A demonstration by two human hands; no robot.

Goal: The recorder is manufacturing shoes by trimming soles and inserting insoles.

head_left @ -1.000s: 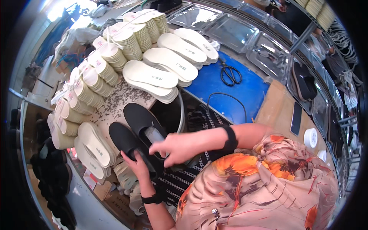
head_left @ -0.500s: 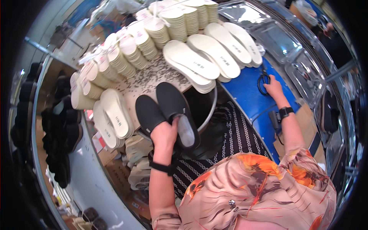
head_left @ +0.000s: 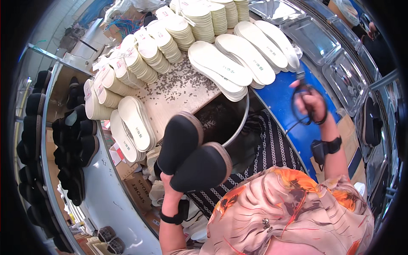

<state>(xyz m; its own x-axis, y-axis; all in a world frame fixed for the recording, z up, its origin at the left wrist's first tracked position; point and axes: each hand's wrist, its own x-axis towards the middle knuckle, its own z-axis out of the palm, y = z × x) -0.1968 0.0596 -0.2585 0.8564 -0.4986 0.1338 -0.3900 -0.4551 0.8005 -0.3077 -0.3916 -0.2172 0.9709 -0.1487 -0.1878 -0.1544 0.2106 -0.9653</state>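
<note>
Just past the left hand [head_left: 169, 186], which clutches two black shoes [head_left: 190, 158] (they hide its fingers from me), the bench [head_left: 170, 109] ends; a metal-rimmed bin [head_left: 245, 120] gapes between the hands. The right hand [head_left: 313, 105] curls round black scissors [head_left: 301, 88] above a blue board [head_left: 278, 97], well apart from the shoes.

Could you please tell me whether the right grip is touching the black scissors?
Touching: the head view shows the right grip, slightly blurred, holding the black scissors by their handles.
</note>
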